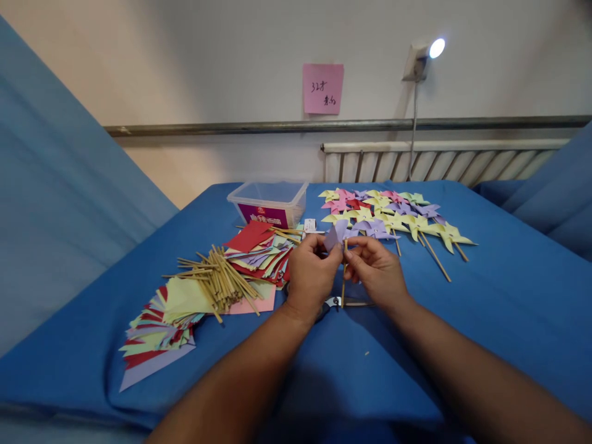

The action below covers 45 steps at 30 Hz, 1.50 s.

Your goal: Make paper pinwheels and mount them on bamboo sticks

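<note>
My left hand (311, 271) is closed on a folded piece of purple paper (337, 234), a pinwheel head in the making by its folds. A thin wooden stick (343, 283) hangs upright just below the paper. My right hand (377, 268) pinches the top of that stick where it meets the paper; its fingertips are close to those of the left. Scissors (333, 302) lie on the cloth under both hands, their dark handles partly hidden by my left wrist. Finished pinwheels (374, 229) in yellow, purple, pink and red lie in rows beyond my right hand.
Left of my hands are a heap of wooden sticks (222, 277), a pile of coloured paper (259, 253) and a fanned paper stack (160, 333). A clear plastic box (268, 206) stands behind them on the blue cloth (490, 320). Blue curtains (55, 185) hang at both sides.
</note>
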Available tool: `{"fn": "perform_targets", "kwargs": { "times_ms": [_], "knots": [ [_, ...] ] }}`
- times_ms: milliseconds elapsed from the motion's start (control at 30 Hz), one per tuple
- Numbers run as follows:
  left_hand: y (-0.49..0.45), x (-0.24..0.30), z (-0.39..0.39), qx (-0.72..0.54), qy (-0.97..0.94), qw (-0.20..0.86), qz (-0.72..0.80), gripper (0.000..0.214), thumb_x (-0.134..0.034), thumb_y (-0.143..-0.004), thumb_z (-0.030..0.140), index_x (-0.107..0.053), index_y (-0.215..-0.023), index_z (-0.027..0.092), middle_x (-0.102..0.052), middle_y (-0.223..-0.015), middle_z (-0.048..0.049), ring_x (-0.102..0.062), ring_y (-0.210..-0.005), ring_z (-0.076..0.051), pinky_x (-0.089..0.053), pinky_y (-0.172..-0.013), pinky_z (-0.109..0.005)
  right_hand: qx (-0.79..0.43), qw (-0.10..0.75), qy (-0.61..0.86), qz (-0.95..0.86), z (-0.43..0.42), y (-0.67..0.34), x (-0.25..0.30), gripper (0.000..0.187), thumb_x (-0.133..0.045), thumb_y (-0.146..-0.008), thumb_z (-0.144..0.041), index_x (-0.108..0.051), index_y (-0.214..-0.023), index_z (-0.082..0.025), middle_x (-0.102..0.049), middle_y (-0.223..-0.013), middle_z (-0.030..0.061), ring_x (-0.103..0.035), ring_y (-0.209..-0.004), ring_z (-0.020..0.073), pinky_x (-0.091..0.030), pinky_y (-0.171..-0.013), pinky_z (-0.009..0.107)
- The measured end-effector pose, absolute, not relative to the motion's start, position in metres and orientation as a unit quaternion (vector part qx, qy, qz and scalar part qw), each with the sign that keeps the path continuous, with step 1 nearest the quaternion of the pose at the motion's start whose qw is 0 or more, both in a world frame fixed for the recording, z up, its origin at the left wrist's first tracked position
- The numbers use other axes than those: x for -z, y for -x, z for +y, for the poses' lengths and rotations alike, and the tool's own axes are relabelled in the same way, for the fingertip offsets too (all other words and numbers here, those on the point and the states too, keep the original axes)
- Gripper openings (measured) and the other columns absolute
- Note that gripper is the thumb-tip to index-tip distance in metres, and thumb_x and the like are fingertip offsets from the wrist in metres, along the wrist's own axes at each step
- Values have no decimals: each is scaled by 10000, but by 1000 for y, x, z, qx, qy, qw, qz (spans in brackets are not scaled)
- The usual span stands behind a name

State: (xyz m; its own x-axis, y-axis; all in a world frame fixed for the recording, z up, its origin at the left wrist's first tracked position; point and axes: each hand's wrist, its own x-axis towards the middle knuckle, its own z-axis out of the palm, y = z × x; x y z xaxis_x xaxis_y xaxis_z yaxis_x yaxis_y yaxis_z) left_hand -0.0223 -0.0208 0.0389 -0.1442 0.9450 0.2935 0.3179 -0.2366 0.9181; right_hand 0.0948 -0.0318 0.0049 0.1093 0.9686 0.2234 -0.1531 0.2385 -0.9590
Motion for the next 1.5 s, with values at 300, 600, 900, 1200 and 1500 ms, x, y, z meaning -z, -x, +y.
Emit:
{"fn": "perform_targets", "kwargs": {
  "times_ms": [300,600,900,1200,1500],
  "knots": [
    [23,-33,-22,-509,-626,257,532,115,-635,-727,284,-605,-687,180,-598,-635,37,-522,-592,-107,-379,-574,-233,-461,629,405,-477,-31,-95,-7,319,-729,-725,-393,-591,-936,-198,-587,-544,-68,-551,-422,93,-417,-395,198],
    [23,-37,-22,-512,-615,275,533,146,-646,-727,302,-590,-679,176,-583,-618,39,-504,-570,-101,-370,-551,-226,-467,630,385,-487,-30,-97,-5,316,-730,-724,-375,-599,-959,-210,-607,-587,-60,-579,-462,102,-458,-437,220],
    [23,-35,-22,-514,-611,272,537,143,-639,-728,307,-596,-686,178,-581,-617,38,-501,-569,-104,-371,-554,-228,-456,630,384,-497,-32,-97,-6,284,-718,-745,-348,-610,-966,-205,-623,-618,-50,-585,-478,99,-456,-454,221],
    [23,-36,-24,-512,-622,249,538,128,-639,-731,295,-599,-688,181,-582,-621,38,-504,-579,-105,-368,-561,-233,-442,631,398,-498,-32,-96,-6,294,-724,-741,-358,-613,-968,-208,-630,-628,-45,-602,-497,108,-468,-472,231],
    [23,-36,-22,-512,-621,258,535,120,-634,-720,277,-585,-665,182,-564,-597,44,-487,-558,-101,-362,-543,-228,-443,637,400,-488,-32,-95,-3,285,-725,-741,-344,-604,-963,-212,-632,-651,-46,-603,-498,100,-478,-474,222]
  ]
}}
